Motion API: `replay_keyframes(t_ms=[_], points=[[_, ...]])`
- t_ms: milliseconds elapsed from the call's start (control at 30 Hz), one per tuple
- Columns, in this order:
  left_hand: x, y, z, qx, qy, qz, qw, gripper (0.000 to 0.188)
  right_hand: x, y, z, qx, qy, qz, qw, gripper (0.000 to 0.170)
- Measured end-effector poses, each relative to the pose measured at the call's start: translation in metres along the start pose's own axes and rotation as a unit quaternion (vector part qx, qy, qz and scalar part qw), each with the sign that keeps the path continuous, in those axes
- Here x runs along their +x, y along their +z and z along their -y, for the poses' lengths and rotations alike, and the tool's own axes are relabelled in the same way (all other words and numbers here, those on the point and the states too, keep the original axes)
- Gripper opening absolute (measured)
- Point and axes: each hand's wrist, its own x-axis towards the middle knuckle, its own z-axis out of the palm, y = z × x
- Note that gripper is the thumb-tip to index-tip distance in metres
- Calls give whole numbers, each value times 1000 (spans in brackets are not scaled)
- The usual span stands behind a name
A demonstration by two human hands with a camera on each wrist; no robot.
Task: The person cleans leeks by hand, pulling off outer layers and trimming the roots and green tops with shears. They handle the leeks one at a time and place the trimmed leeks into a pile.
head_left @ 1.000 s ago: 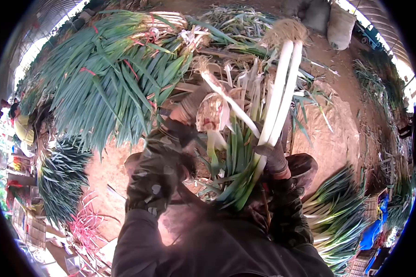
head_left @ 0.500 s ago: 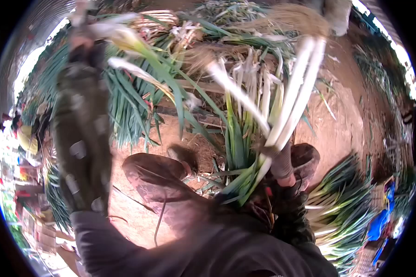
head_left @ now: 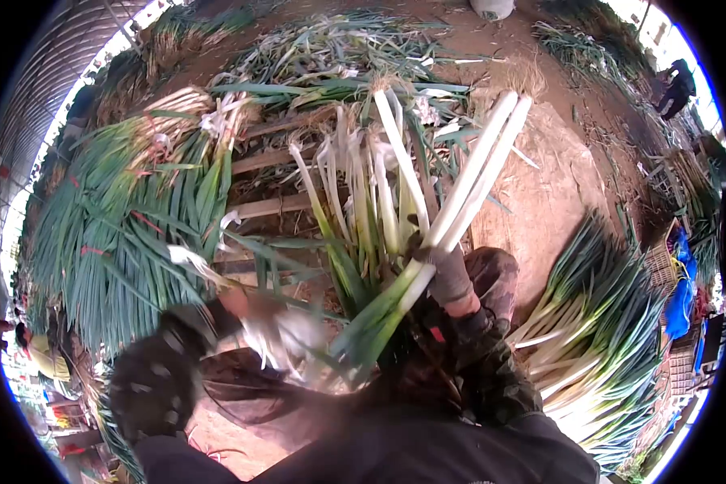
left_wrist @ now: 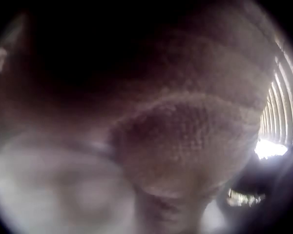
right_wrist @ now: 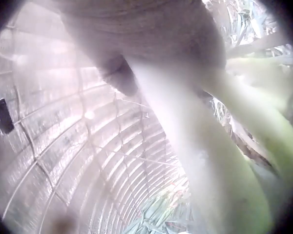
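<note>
My gloved right hand (head_left: 448,278) grips a few long green onions (head_left: 476,173) round their lower white stems. Their rooty ends point up and away, and the green leaves (head_left: 371,331) trail toward my lap. In the right wrist view, pale stems (right_wrist: 195,141) run out from under the glove (right_wrist: 156,34). My left hand (head_left: 278,323) is motion-blurred above my left thigh, amid pale streaks; I cannot tell whether it holds anything. Only its textured glove (left_wrist: 185,141) shows in the left wrist view, close up. A stripped leaf with a white end (head_left: 189,260) lies left of it.
More onions (head_left: 355,194) stand upright just beyond my hands, beside wooden slats (head_left: 270,206). A large tied bundle (head_left: 129,242) is at the left. Another onion pile (head_left: 581,347) lies at the right, near a wicker basket (head_left: 661,258). Leaf scraps (head_left: 339,48) cover the ground ahead.
My left hand worked close to the onions, swung far out to the left with stripped leaves, then came back toward my lap. My right hand keeps its grip. The head view has shifted.
</note>
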Motion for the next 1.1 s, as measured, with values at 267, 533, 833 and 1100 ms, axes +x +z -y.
replay_keyframes(t_ms=[267,533,833,1100], points=[[203,-128,10,139,-29,-126,982,92,6,-7,-18,-52,-31,-62,996,32],[-26,183,-99,-455,-66,269,846,140,2,-6,-14,-60,-11,-58,996,28],[-28,176,-158,-593,45,238,768,99,-15,4,-18,-55,-3,122,991,53],[-23,102,-155,-627,128,292,710,95,-30,-12,-38,-297,-115,310,896,22]])
